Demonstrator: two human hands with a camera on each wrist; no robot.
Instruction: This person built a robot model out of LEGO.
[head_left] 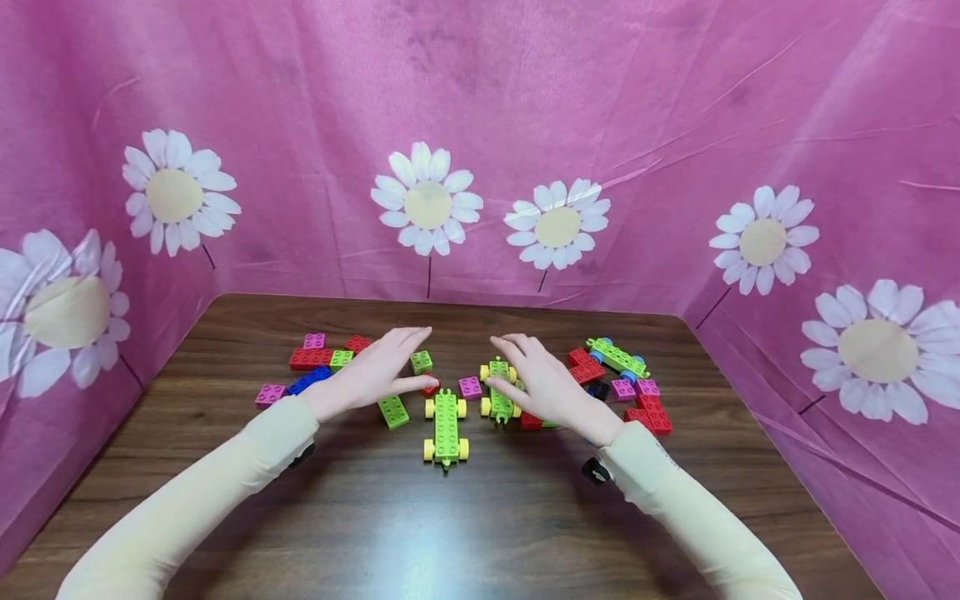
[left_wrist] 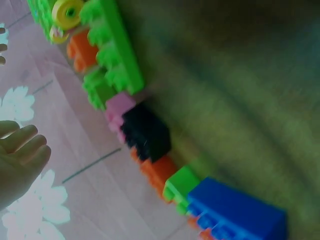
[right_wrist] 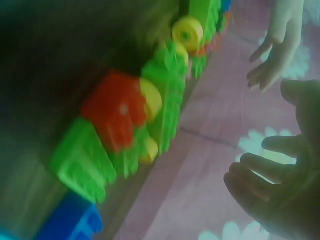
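A pink cloth (head_left: 480, 83) with 6 large white daisies (head_left: 427, 204) in view hangs behind and along both sides of a brown wooden table (head_left: 360, 533). Over the table reach 2 arms in cream sleeves (head_left: 202, 483). The left hand (head_left: 371, 372) hovers over the bricks on its side, fingers extended together and thumb apart, holding nothing. The right hand (head_left: 543, 379) is likewise raised, its fingers loosely spread and its grasp empty; the right wrist view shows a gap between it and the toys.

Between the hands, nearest the person, a green toy car (head_left: 446, 425) with 4 yellow wheels stands on the table. A 2nd yellow-wheeled car (head_left: 500, 392) stands just to its right and farther back, partly covered by the right hand in the head view. A 3rd car (head_left: 617, 357), with blue wheels, sits at the far right among red bricks (head_left: 655, 414).

On the left lie a long red brick (head_left: 311, 358), a blue brick (head_left: 309, 381) and a green brick (head_left: 392, 411), the last near the left thumb. Smallest, a square pink brick (head_left: 470, 387) lies between the 2 yellow-wheeled cars.
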